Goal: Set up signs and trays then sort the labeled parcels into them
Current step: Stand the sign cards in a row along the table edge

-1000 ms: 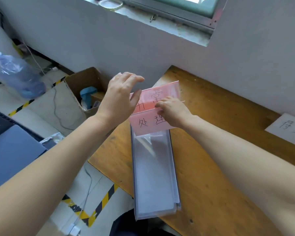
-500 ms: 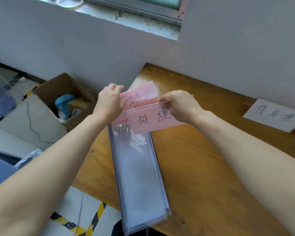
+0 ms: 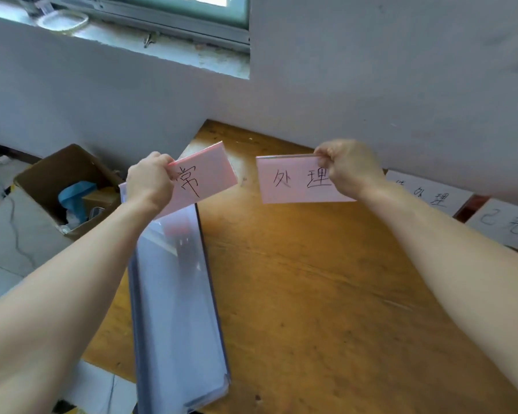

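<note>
Two pink handwritten signs are held up above the wooden table [image 3: 311, 279]. My left hand [image 3: 150, 183] grips the left pink sign [image 3: 207, 177] by its left end. My right hand [image 3: 347, 168] pinches the right pink sign [image 3: 290, 180] by its upper right corner. The two signs are apart, with a gap between them. Below my left hand a stack of long clear plastic trays [image 3: 177, 294] lies on the table's left edge, running toward me.
Two white handwritten paper signs [image 3: 434, 195] [image 3: 506, 222] lie at the table's far right by the wall. An open cardboard box [image 3: 66, 186] with items stands on the floor to the left. A windowsill runs above.
The two pink signs, overlapping before, have been pulled apart: my right hand carried one to the right, my left hand keeps the other. The view shifted to the right.
</note>
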